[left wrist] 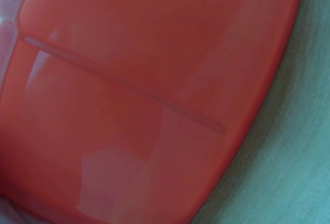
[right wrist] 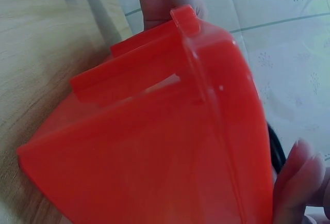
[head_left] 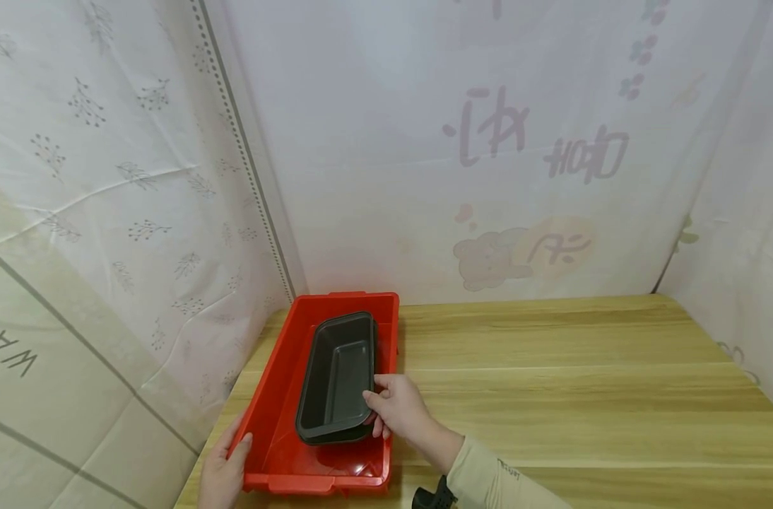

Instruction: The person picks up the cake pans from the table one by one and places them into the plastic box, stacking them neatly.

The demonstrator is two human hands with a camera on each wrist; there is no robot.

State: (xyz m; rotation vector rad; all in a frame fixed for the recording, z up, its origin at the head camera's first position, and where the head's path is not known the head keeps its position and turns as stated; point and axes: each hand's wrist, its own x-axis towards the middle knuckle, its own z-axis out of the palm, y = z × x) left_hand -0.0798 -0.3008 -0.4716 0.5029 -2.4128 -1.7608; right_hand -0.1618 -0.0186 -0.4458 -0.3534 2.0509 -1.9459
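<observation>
A dark grey loaf pan [head_left: 342, 382] sits tilted inside a red plastic bin [head_left: 278, 375]. Just under its rim a second dark edge shows, perhaps another pan beneath. My right hand [head_left: 399, 410] pinches the pan's right rim near its front corner, thumb on top and fingers below. With the thumb over the rim, my left hand [head_left: 224, 466] grips the bin's near left corner. The left wrist view is filled by the bin's red wall [left wrist: 129, 105]. In the right wrist view, right fingers [right wrist: 299, 182] show beside the bin's edge, near a dark rim [right wrist: 277, 146].
The bin stands on the left part of a wood-grain table [head_left: 552, 396]. Printed cloth curtains [head_left: 386, 155] enclose the table at the back and both sides. A black object [head_left: 434, 496] is at the right wrist.
</observation>
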